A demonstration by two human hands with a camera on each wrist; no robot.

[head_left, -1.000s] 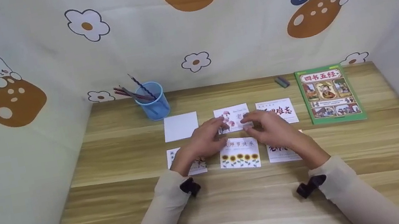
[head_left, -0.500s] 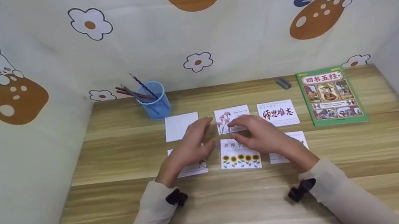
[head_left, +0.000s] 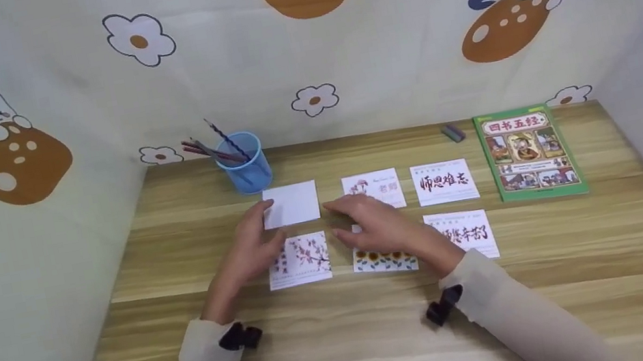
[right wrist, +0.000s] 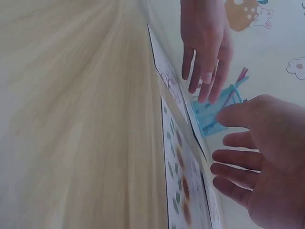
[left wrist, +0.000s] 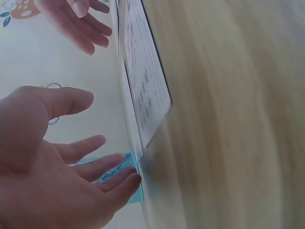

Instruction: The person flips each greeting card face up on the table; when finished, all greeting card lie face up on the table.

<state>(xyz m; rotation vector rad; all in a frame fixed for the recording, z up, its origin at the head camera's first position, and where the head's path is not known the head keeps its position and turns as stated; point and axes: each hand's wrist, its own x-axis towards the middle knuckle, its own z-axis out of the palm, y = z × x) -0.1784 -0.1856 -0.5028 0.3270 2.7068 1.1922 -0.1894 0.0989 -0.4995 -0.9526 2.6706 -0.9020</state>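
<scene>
Several square cards lie in two rows on the wooden table. My left hand hovers at the left edge of the blank white card, its fingers loose and holding nothing. Below that card is the blossom-branch card. My right hand hovers over the sunflower card and hides its top. It also covers part of the pink-flower card behind. Two calligraphy cards lie to the right, an upper card and a lower card. Both wrist views show spread, relaxed fingers.
A blue mesh pencil cup with several pencils stands behind the blank card. At the back right are a small dark stick-like item and a green-bordered book. A patterned cloth hangs along the table's back.
Both hands have moved left, from the middle column of cards toward the blank card. The blossom-branch card and the calligraphy cards are now more exposed. The cards stay in place.
</scene>
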